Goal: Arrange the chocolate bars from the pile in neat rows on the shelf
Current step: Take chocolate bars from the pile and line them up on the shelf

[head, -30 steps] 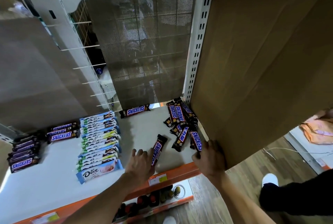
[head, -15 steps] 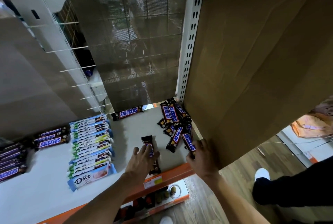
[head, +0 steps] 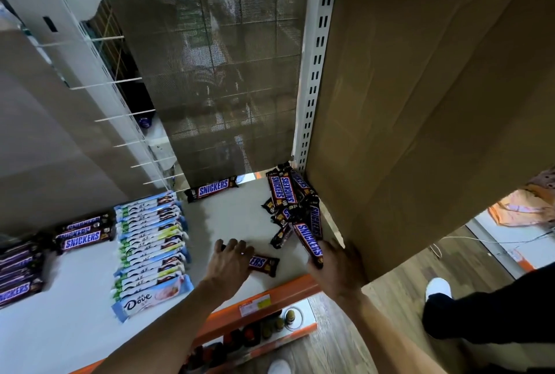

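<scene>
Down near the shelf's [head: 234, 217] front edge, one Snickers bar [head: 265, 264] lies flat under the left hand [head: 231, 264], its fingers curled over it. The right hand [head: 341, 268] grips a second bar [head: 307, 241] at the pile's [head: 285, 193] near end. Dove bars [head: 150, 253] line up leftward.

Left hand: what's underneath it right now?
One Snickers bar, flat on the shelf. Its right end sticks out past the left hand; the rest is covered, so whether the fingers grip or just press it is unclear.
</scene>
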### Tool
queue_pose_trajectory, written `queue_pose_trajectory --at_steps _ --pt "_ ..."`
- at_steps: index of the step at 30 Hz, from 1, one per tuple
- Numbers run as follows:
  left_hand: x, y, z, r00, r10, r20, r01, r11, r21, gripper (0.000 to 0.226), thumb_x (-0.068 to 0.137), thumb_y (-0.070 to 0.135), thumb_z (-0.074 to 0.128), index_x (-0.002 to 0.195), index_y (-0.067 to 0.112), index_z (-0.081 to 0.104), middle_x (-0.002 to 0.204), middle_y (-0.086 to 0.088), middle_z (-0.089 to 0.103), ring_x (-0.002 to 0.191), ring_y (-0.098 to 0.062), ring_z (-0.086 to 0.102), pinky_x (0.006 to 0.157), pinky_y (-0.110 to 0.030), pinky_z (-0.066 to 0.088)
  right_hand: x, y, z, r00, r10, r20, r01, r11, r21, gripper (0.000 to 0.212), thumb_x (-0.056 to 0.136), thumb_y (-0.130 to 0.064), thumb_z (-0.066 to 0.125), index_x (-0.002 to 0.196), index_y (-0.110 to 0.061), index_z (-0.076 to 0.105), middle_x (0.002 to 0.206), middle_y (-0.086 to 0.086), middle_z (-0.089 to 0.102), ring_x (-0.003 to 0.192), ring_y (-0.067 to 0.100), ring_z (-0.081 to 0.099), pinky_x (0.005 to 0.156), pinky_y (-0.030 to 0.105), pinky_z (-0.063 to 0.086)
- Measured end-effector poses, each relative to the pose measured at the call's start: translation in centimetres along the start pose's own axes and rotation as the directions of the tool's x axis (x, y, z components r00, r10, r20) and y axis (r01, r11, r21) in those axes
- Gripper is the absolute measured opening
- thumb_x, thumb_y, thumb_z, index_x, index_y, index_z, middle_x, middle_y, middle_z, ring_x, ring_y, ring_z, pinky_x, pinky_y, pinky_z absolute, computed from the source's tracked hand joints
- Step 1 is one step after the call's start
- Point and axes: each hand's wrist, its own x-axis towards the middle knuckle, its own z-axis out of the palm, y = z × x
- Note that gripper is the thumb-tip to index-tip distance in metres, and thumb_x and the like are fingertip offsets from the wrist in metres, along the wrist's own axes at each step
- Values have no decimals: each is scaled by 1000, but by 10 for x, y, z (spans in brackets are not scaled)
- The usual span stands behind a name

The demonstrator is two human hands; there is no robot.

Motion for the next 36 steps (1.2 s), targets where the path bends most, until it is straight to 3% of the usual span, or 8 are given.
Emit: queue_pose_trajectory --at_steps 4,7,11,14,18,21,29,36 --pt "-4 -3 1 999 -40 -12 40 999 -35 51 38 31 90 84 16 74 80 -6 66 73 -26 63 64 -41 51 3 3 -3 997 -42 -67 41 999 -13 21 73 -36 62 85 -18 64 77 0 62 62 23 54 63 32 45" --pt "-5 -4 3 998 -54 -8 54 998 -41 52 36 23 89 85 15 74 81 -7 64 72 -26 62 64 -39 51 9 -1 -10 993 7 -120 -5 1000 17 22 75 -34 67 88 -16 66 75 3 60 67 23 54 59 32 43" --pt "-7 -9 8 997 -55 51 56 998 -18 67 22 15 90 87 10 73 83 -9 62 72 -28 61 63 -43 53 16 1 4 981 -193 3 191 975 111 37 73 -25 72 108 -15 64 92 5 64 78 25 61 62 35 51" --pt "-10 -13 7 999 -29 44 29 1000 4 63 24 18 90 84 14 72 81 -5 62 73 -24 60 65 -43 53 20 -2 12 950 -293 109 283 954 103 34 69 -21 77 101 -18 66 91 1 66 85 25 63 67 36 50" --pt "-17 -22 7 1000 -3 -2 3 1000 -4 52 40 29 88 89 24 73 80 -1 62 75 -22 60 64 -42 53 27 -10 11 935 -325 141 309 943 123 49 56 -17 89 101 -19 70 94 1 68 84 24 64 69 35 52" --pt "-22 -26 5 999 -33 -23 33 999 10 54 36 24 87 87 17 73 78 -4 62 71 -23 59 62 -40 52 31 -9 12 924 -342 168 334 940 78 49 54 -15 85 98 -19 66 94 0 64 86 22 62 71 35 53" --pt "-23 -27 9 994 -39 -104 41 999 24 44 42 18 87 83 17 72 77 -2 62 70 -22 61 65 -40 52 42 -1 10 879 -446 166 449 893 25 44 48 -19 85 85 -19 61 87 -1 61 84 20 61 72 35 51" --pt "-19 -35 10 988 -21 -151 24 1000 20 52 53 25 87 100 15 67 85 -4 63 80 -24 59 73 -43 51 65 -25 10 858 -494 137 497 867 12 36 54 -22 85 84 -18 66 87 -1 60 86 21 58 75 34 50"
